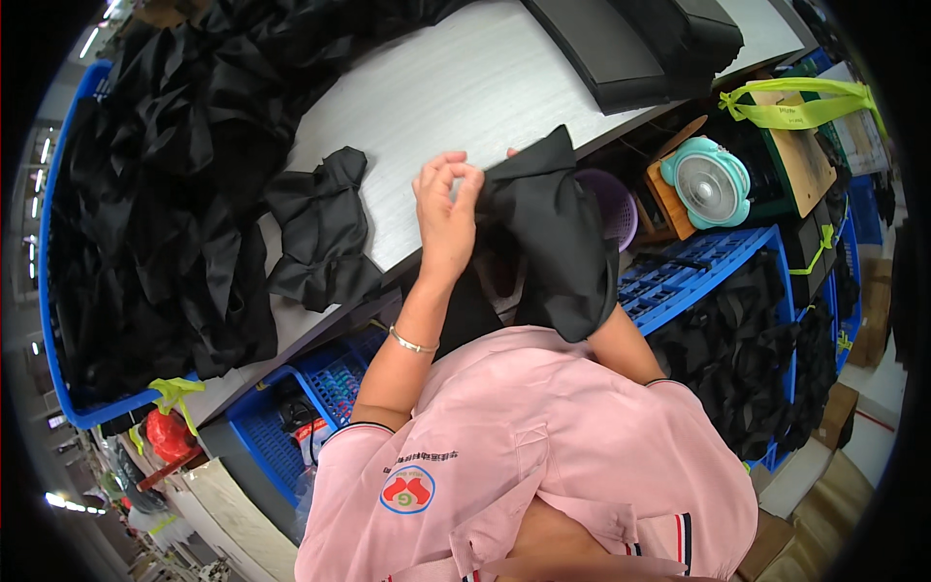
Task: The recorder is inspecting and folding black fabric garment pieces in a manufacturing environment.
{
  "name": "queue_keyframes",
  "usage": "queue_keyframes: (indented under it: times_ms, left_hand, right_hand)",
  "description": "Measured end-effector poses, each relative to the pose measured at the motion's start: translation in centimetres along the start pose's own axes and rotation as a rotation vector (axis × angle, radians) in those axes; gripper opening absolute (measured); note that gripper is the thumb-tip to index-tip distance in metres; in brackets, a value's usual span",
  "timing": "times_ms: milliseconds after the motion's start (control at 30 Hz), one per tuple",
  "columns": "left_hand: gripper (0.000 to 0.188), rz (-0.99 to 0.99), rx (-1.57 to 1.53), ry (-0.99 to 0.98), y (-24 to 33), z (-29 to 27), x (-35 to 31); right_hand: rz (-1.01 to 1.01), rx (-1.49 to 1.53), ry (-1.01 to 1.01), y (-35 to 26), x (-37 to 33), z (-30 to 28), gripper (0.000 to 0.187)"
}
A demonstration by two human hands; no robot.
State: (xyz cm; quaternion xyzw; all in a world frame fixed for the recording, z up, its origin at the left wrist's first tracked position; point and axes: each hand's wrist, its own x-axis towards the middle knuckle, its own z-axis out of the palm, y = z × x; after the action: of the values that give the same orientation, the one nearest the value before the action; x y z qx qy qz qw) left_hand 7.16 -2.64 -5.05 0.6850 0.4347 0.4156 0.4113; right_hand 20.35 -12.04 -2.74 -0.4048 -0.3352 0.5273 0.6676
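Observation:
A piece of black fabric point(543, 223) hangs in front of me, just off the table's near edge. My right hand point(512, 152) is mostly hidden behind this cloth; a fingertip shows at its top edge, and the cloth drapes down over the forearm. My left hand point(449, 199) is raised beside the cloth's left edge, its fingers curled toward the thumb in a pinch. Whether anything sits between those fingertips is too small to tell. Left of it, a crumpled black fabric piece point(325, 233) lies on the white table point(427, 107).
A big blue crate point(58, 320) heaped with black fabric stands at left. Flat black pieces point(630, 48) are stacked at the table's far right. To my right are a purple basket point(621, 209), a turquoise fan point(713, 184) and a blue crate point(698, 276) of black fabric.

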Motion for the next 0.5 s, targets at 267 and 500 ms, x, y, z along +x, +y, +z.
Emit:
queue_keyframes:
  times_ms: [267, 500]
  left_hand:
    - [0.048, 0.143, -0.067, -0.139, 1.2, 0.8, 0.6]
    - [0.068, 0.456, 0.045, -0.137, 5.6, 1.7, -6.9]
  right_hand:
    - [0.014, -0.075, -0.012, 0.4, -3.0, -1.4, 0.043]
    - [0.063, 0.255, 0.247, 2.5, 0.2, -4.6, 0.037]
